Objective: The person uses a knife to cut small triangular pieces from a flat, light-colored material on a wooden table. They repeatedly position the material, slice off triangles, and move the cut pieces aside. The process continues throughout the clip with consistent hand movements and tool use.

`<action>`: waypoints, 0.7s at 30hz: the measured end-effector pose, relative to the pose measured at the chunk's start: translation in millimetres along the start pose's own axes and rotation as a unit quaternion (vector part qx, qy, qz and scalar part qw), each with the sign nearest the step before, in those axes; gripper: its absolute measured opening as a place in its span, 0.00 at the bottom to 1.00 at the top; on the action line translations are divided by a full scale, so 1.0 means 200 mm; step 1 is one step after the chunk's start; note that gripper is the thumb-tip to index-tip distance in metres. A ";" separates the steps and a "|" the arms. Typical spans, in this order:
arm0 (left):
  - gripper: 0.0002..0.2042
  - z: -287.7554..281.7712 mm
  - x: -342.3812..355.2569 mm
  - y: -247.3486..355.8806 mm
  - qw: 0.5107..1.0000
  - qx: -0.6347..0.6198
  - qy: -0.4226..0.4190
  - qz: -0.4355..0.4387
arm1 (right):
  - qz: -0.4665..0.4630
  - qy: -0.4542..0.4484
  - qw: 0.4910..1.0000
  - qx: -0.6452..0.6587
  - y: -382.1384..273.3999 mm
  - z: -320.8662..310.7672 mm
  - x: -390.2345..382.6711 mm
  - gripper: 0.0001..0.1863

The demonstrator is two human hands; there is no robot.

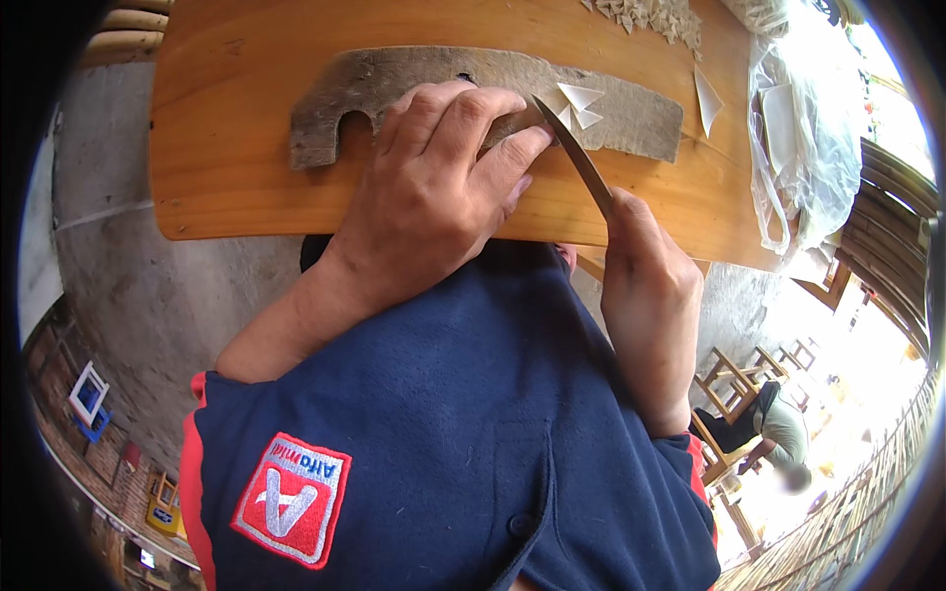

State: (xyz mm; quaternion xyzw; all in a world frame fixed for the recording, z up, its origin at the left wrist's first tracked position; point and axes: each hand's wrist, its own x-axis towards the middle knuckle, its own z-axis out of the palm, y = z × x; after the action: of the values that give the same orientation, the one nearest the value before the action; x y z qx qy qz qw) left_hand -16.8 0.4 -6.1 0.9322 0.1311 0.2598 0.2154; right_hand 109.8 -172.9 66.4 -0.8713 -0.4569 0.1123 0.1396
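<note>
My right hand (650, 286) grips a knife (583, 169), its narrow blade slanting up and left across a worn wooden board (414, 74). Bent over the board's near edge, my left hand (448, 163) has its index finger and thumb closed close to the knife tip. What lies between these fingers is mostly hidden; a bit of brown surface shows there. Just right of the blade, small white pointed pieces (581, 97) rest on the board. Another white triangular piece (708, 101) lies on the table, beyond the board's right end.
The board lies on a varnished wooden table (227, 197) with its near edge against me. A heap of small white pieces (650, 18) sits at the far right. A clear plastic bag (813, 167) holds white sheets at the right edge. Another person (783, 433) bends among wooden furniture at lower right.
</note>
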 end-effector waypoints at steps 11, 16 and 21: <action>0.19 -0.03 0.05 0.02 1.000 -0.015 -0.007 -0.026 | 0.086 -0.022 0.991 0.101 0.09 -0.09 -0.07 0.11; 0.21 -0.02 0.06 0.03 0.999 0.006 -0.024 -0.021 | 0.093 -0.028 0.989 0.108 0.09 -0.07 -0.06 0.09; 0.21 -0.02 0.06 0.03 0.999 0.002 -0.020 -0.025 | 0.078 -0.038 0.991 0.105 0.06 -0.07 -0.06 0.08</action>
State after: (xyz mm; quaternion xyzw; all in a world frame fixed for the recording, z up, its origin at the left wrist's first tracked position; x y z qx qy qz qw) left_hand -7.2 0.3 4.9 0.9341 0.1506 0.2356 0.2222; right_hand 118.0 -191.5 76.5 -0.8800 -0.3782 0.2033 0.2032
